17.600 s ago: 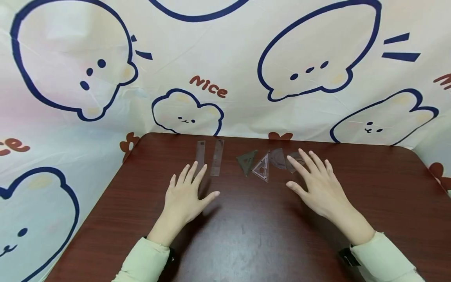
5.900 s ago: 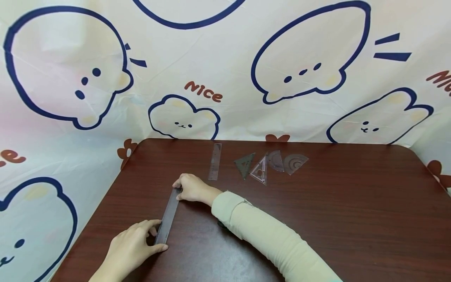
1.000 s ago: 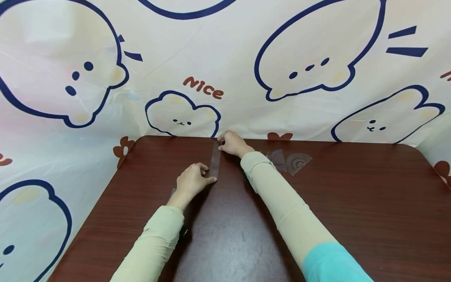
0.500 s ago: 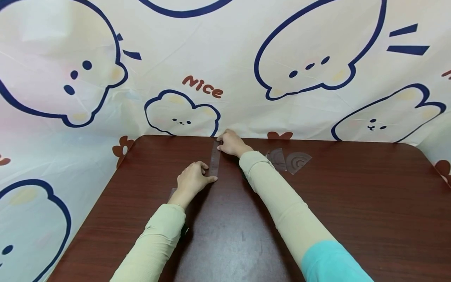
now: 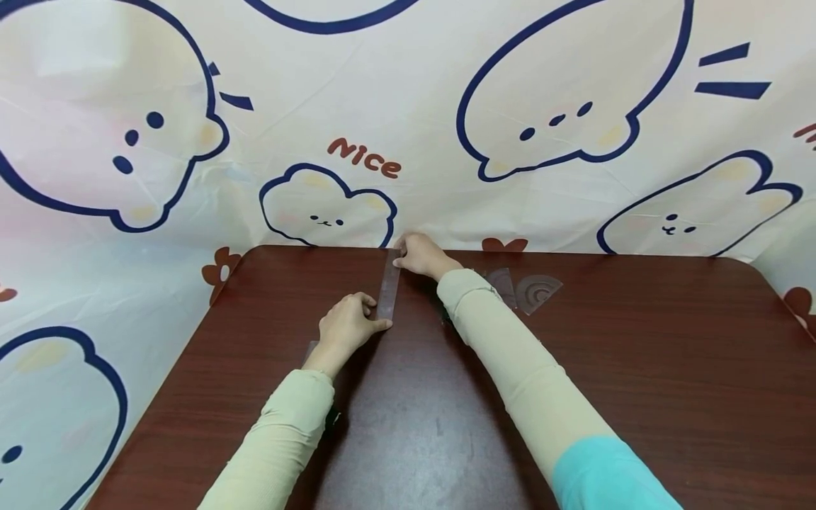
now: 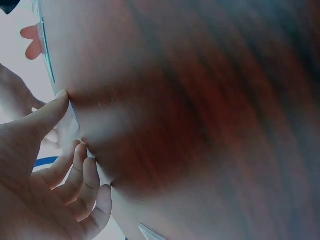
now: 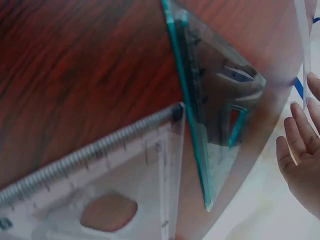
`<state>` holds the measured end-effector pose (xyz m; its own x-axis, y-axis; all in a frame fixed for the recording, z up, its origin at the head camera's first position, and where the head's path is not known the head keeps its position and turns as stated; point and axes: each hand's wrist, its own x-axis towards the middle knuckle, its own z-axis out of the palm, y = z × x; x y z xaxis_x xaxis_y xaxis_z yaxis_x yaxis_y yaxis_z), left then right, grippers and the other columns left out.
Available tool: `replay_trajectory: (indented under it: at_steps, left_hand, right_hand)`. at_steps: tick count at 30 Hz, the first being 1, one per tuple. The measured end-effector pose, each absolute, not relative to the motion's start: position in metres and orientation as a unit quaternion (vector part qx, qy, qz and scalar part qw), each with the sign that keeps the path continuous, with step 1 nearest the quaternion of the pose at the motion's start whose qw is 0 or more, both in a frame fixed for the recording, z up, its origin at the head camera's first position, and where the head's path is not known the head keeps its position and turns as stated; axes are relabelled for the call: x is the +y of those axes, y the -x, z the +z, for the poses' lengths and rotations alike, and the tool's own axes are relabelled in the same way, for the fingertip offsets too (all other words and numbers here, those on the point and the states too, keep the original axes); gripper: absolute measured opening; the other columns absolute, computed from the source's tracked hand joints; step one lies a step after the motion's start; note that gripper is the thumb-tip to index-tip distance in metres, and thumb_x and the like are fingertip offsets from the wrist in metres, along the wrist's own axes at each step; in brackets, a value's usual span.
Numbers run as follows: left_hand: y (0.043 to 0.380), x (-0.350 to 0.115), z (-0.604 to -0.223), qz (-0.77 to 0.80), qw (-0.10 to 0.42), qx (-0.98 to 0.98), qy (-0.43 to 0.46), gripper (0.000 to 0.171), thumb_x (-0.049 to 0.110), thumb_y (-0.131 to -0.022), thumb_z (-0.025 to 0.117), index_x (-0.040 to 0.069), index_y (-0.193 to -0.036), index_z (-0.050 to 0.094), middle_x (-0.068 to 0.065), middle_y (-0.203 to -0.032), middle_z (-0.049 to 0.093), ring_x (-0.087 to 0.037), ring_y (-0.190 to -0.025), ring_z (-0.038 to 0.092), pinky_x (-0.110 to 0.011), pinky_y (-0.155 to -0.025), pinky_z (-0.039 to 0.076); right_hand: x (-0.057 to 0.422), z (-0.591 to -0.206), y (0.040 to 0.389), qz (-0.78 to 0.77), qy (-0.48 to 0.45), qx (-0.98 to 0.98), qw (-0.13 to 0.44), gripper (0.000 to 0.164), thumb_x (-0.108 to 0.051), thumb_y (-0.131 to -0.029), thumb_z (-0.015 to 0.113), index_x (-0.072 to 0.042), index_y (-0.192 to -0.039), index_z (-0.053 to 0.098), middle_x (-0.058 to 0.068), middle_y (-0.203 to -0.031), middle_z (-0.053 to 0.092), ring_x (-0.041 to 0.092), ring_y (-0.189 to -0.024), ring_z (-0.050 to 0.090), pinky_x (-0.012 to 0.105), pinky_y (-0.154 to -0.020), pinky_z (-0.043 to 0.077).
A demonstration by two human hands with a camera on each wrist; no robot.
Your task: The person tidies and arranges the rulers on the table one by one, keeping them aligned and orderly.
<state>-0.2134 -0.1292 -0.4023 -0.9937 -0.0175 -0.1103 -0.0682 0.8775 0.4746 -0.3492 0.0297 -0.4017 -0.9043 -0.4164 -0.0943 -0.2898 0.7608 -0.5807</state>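
A clear ruler (image 5: 388, 289) points toward the back edge of the table. My right hand (image 5: 423, 256) pinches its far end between thumb and fingers, and that end looks tipped up a little. At the near end my left hand (image 5: 344, 327) holds the ruler, thumb at the corner and curled fingers along the left edge. The left wrist view shows the thumb (image 6: 54, 109) and fingertips right at the tabletop. Another ruler (image 5: 312, 348) lies mostly hidden behind my left wrist.
Two clear protractors (image 5: 537, 293) lie right of my right forearm. In the right wrist view a clear set square (image 7: 150, 187) and a green-edged set square (image 7: 217, 115) lie side by side; the forearm hides them in the head view. A printed cloth (image 5: 433, 106) hangs behind the table.
Since several seconds ago, both hands have gone from the other ruler, left lying nearer, to this one farther back. In the last half second its far end has risen slightly.
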Motion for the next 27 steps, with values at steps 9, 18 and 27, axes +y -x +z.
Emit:
replay_trajectory:
  at_steps: [9,18,27]
  left_hand:
    - [0.213,-0.128,-0.402,0.245,0.048,0.968,0.012,0.045,0.037,-0.081,0.083,0.011,-0.115,0.069,-0.002,-0.103,0.070,-0.023,-0.094,0.063,-0.051,-0.084,0.046]
    - [0.211,-0.128,-0.403,0.241,0.037,0.970,0.008,0.044,0.034,-0.080,0.084,0.011,-0.114,0.067,0.002,-0.097,0.070,-0.019,-0.088,0.064,-0.047,-0.080,0.046]
    - [0.211,-0.129,-0.403,0.242,0.040,0.969,0.001,0.045,0.032,-0.082,0.081,0.009,-0.118,0.065,0.001,-0.096,0.070,-0.019,-0.086,0.064,-0.049,-0.080,0.047]
  right_hand:
    - [0.033,-0.393,0.347,-0.309,0.205,0.924,0.095,0.045,-0.018,-0.092,0.073,-0.001,-0.131,0.059,0.012,-0.114,0.063,0.024,-0.104,0.059,0.035,-0.091,0.047]
    - [0.035,-0.392,0.343,-0.310,0.209,0.926,0.056,0.048,-0.017,-0.085,0.079,0.001,-0.126,0.062,0.014,-0.109,0.063,0.024,-0.097,0.058,0.034,-0.087,0.047]
    - [0.034,-0.388,0.339,-0.295,0.202,0.933,0.041,0.048,-0.020,-0.085,0.080,-0.002,-0.127,0.063,0.011,-0.107,0.062,0.022,-0.096,0.057,0.034,-0.085,0.047]
